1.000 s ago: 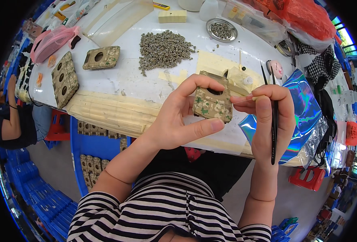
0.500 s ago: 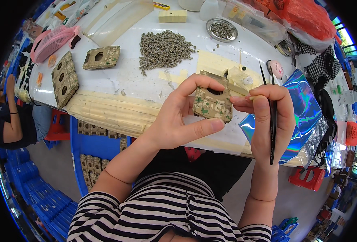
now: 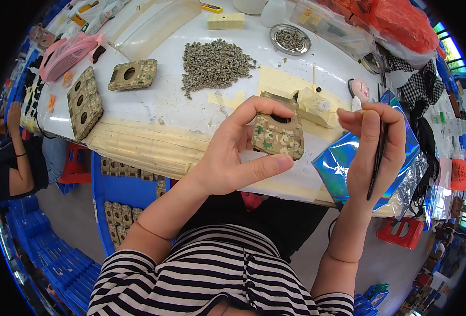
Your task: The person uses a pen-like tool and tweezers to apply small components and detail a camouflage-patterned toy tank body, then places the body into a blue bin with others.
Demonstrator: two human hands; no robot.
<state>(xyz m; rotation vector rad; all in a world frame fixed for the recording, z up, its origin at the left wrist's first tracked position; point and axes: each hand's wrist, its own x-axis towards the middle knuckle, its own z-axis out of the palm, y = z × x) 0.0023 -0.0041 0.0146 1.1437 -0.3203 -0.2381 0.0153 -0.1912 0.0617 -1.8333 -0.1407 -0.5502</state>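
1. A left hand [image 3: 243,152] grips a camouflage-patterned case [image 3: 278,138] between thumb and fingers above a white table [image 3: 138,108].
2. The right hand [image 3: 375,145], apart from the case, holds slim black tweezers [image 3: 376,171].
3. Beyond lie a heap of tiny parts [image 3: 214,64] and a round metal dish [image 3: 303,49].
4. At left lies a camouflage panel [image 3: 91,100] with three holes.

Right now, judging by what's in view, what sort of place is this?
Probably a workshop or small-parts assembly floor: heaped small parts lie on the worktable, and the camouflage piece in your left hand resembles the rows of pieces in the blue tray.
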